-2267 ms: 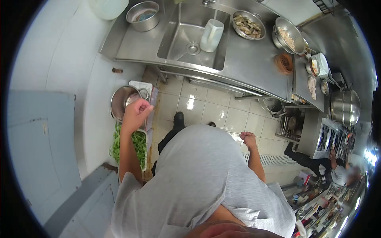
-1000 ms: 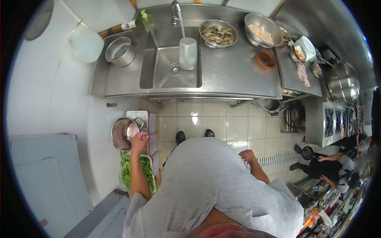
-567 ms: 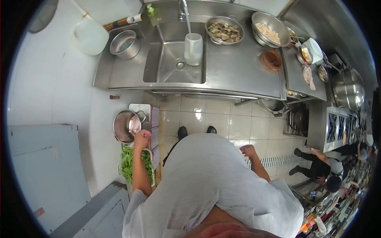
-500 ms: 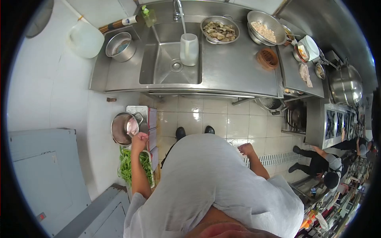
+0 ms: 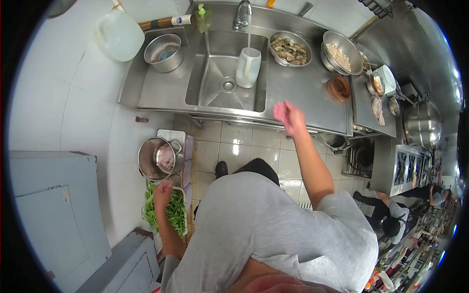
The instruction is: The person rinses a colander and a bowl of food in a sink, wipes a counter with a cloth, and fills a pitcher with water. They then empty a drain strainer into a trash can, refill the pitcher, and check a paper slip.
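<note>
My right hand (image 5: pixel 289 117) is raised in front of the counter's front edge, its fingers curled in and nothing seen in them. Behind it is the steel sink (image 5: pixel 205 93), where a translucent plastic jug (image 5: pixel 248 73) stands under the running faucet (image 5: pixel 240 22). My left hand (image 5: pixel 162 191) hangs low with curled fingers and no object visible in it. It appears above the leafy greens (image 5: pixel 159 210), apparently apart from them. Beside it stands a deep steel pot (image 5: pixel 149 158) with a pale pink piece, perhaps meat, (image 5: pixel 166 155) inside.
Along the counter (image 5: pixel 303 90) are a colander of shellfish (image 5: pixel 290 50), a colander of pale pieces (image 5: pixel 338 56), a brown round container (image 5: pixel 338 89) and a steel pot (image 5: pixel 168 61). Grey cabinets (image 5: pixel 58 205) stand left. A co-worker (image 5: pixel 391 215) is at the right, near the stove (image 5: pixel 403 168).
My right hand has risen forward from my side toward the counter's edge. My left hand has drawn back from the pot's rim toward the greens. My body has moved nearer the sink.
</note>
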`<state>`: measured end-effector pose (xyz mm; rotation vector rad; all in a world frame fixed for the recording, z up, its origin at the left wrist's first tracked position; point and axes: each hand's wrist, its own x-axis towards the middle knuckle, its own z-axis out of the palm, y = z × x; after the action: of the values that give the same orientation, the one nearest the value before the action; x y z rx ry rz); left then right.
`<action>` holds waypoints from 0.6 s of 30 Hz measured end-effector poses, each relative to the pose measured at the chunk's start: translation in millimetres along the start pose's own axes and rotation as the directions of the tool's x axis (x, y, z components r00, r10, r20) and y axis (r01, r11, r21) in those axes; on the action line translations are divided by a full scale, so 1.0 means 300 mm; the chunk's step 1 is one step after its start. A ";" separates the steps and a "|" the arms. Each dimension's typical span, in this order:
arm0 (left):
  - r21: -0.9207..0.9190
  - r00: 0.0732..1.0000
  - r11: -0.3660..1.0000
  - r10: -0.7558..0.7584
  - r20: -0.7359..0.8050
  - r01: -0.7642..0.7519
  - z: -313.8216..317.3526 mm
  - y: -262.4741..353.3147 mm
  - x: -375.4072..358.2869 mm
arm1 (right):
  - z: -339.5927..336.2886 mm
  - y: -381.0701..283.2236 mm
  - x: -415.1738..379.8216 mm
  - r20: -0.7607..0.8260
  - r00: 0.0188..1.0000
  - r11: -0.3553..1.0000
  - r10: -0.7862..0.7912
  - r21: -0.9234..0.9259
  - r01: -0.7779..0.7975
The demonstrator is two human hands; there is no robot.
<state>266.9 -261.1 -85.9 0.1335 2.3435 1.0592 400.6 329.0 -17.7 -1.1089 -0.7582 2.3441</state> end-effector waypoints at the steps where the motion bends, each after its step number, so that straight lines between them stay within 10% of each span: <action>1: 0.062 1.000 0.998 -0.007 0.014 0.006 -0.018 -0.004 -0.001 | 0.113 -0.032 0.043 0.040 0.999 0.996 -0.032 -0.081 0.035; 13: -0.188 0.953 0.949 -0.279 -0.118 0.254 0.045 0.040 -0.155 | 0.585 -0.218 1.133 0.111 0.994 0.914 -0.022 0.405 -0.025; 18: -0.319 0.872 0.856 -0.468 -0.145 0.407 0.114 0.027 -0.323 | 0.673 -0.203 1.163 -0.002 0.985 0.954 -0.175 0.247 0.170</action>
<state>365.0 -262.8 -54.8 -0.6325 2.2176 1.1927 44.9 522.1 -67.1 -0.8770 -0.5282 2.2320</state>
